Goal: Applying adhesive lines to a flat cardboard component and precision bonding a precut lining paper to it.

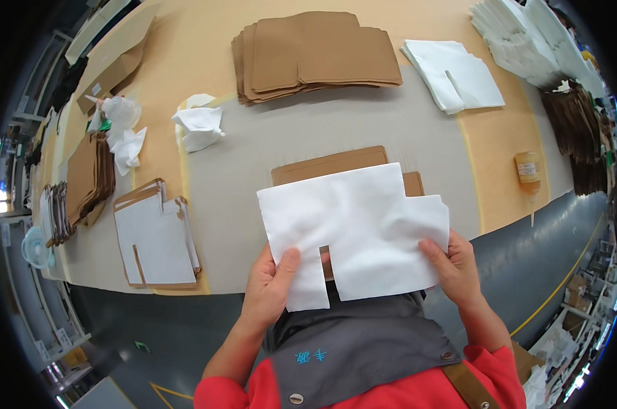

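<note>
A white sheet (363, 225) with a narrow slot in its near edge and a stepped corner is held up between both hands. My left hand (271, 279) grips its left side, thumb on top and fingers underneath. On the right side, my right hand (452, 266) pinches the edge the same way. Behind the sheet, a brown piece (329, 165) lies on the table, mostly covered by it. Farther off sits a stack of brown pieces (322, 54) with a similar slot and step. A pile of white sheets (455, 75) of like shape rests to its right.
At the left lies a stack of white-faced brown pieces (155, 238), near upright brown pieces (90, 174). Crumpled white tissue (199, 128) is on the grey mat (220, 198). A bottle of amber liquid (528, 170) lies near the table's right edge. Dark brown pieces (574, 123) stand beyond.
</note>
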Action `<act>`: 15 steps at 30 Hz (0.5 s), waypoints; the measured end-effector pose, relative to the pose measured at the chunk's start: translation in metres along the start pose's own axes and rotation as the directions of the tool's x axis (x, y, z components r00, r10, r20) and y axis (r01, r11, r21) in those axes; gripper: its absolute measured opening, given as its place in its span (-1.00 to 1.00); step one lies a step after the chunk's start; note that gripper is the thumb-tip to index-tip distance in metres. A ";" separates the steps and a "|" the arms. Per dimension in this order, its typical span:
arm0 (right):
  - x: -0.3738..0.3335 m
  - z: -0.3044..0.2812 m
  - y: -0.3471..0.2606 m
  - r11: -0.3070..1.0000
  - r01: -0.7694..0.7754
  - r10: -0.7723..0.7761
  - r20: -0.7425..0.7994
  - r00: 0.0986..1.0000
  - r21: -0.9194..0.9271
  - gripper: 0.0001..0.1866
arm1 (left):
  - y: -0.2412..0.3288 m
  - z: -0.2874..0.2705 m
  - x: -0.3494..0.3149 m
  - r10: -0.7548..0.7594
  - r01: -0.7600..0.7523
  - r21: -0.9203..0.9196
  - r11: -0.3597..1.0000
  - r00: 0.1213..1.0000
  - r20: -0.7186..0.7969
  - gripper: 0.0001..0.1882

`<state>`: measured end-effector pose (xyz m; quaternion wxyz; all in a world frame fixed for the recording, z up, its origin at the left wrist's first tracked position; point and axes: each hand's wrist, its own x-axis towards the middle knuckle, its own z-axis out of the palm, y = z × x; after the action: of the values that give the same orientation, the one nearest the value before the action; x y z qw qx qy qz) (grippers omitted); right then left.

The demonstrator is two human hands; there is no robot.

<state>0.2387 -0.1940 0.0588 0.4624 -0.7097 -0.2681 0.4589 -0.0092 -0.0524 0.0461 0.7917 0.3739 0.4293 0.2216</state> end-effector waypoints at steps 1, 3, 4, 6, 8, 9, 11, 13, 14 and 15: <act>0.000 0.000 -0.007 0.992 -0.123 0.123 -0.002 0.992 -0.001 -0.69 | 0.000 0.000 0.002 -0.006 0.006 -0.003 1.000 1.000 0.007 -0.59; 0.003 -0.001 -0.009 0.967 -0.253 0.253 -0.014 0.967 0.000 -0.69 | 0.003 -0.001 0.005 -0.007 0.014 0.167 0.986 0.999 -0.043 -0.62; 0.006 -0.001 -0.005 0.983 -0.182 0.182 -0.019 0.983 -0.007 -0.68 | 0.002 -0.001 0.008 -0.015 0.021 0.165 0.986 0.999 -0.036 -0.62; 0.011 -0.001 0.003 0.993 -0.119 0.119 -0.036 0.992 -0.019 -0.68 | -0.003 -0.001 0.015 0.196 -0.160 0.355 0.921 0.978 -0.067 -0.61; 0.019 0.001 0.008 0.997 -0.057 0.059 -0.039 0.998 0.053 -0.65 | 0.000 0.003 0.021 0.203 -0.163 0.357 0.920 0.976 -0.076 -0.58; 0.021 0.001 0.008 0.997 -0.065 0.067 -0.044 0.997 0.052 -0.65 | 0.001 0.004 0.024 0.219 -0.171 0.364 0.916 0.971 -0.094 -0.55; 0.026 0.002 0.006 0.996 -0.048 0.052 -0.046 0.998 0.076 -0.63 | 0.000 0.005 0.031 0.212 -0.168 0.352 0.921 0.973 -0.091 -0.52; 0.030 0.001 0.007 0.996 -0.058 0.061 -0.055 0.997 0.066 -0.62 | 0.000 0.006 0.036 0.208 -0.166 0.341 0.925 0.974 -0.088 -0.50; 0.032 0.000 0.007 0.997 -0.059 0.062 -0.056 0.997 0.059 -0.62 | 0.001 0.006 0.038 0.213 -0.169 0.357 0.919 0.973 -0.086 -0.49; 0.034 0.000 0.006 0.996 -0.062 0.066 -0.058 0.996 0.059 -0.62 | 0.002 0.006 0.040 0.218 -0.173 0.372 0.912 0.972 -0.083 -0.48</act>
<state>0.2534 -0.1690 0.0392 0.4752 -0.7181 -0.2180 0.4593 0.0171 -0.0266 0.0285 0.6550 0.5401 0.4711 0.2394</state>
